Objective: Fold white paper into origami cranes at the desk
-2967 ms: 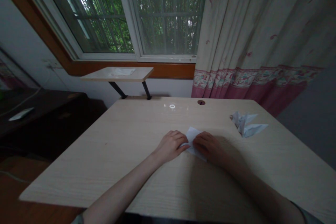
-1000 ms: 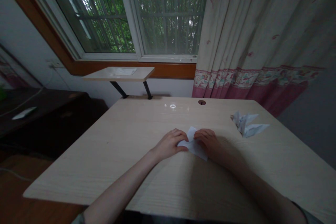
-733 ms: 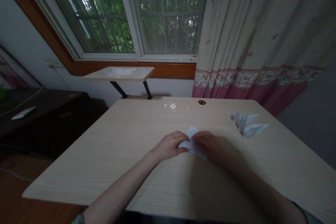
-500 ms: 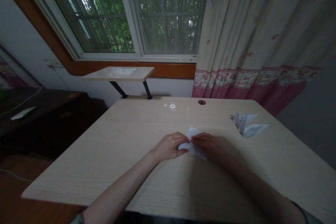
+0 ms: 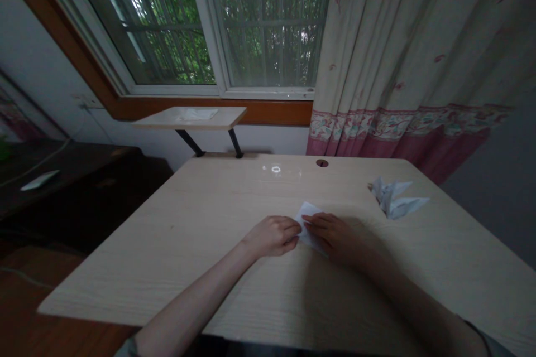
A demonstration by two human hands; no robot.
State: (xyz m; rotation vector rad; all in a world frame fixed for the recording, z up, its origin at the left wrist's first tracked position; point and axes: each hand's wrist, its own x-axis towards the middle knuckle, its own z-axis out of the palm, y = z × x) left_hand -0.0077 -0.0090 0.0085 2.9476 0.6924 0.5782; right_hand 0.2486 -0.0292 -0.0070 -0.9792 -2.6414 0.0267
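A small folded sheet of white paper [image 5: 310,240] lies on the pale wooden desk [image 5: 218,206], partly covered by both hands. My left hand [image 5: 276,236] is closed at the paper's left edge, thumb and fingers pinching it. Stretched fingers of my right hand [image 5: 335,236] rest over the paper's upper right part, pressing it against the desk. Where the fingertips meet near the middle, the exact fold is hidden. To the right of my right hand stands a folded paper crane [image 5: 396,201] with pointed parts sticking up, apart from the hand.
A raised shelf [image 5: 230,117] on black legs stands at the desk's back left, with white paper [image 5: 199,114] on it. A round cable hole [image 5: 322,163] is near the back edge. Curtains [image 5: 377,95] hang behind; a dark table [image 5: 84,178] stands at the left.
The paper's raised left flap has been folded down under my left hand, whose fingers have curled in. My right hand has hardly moved.
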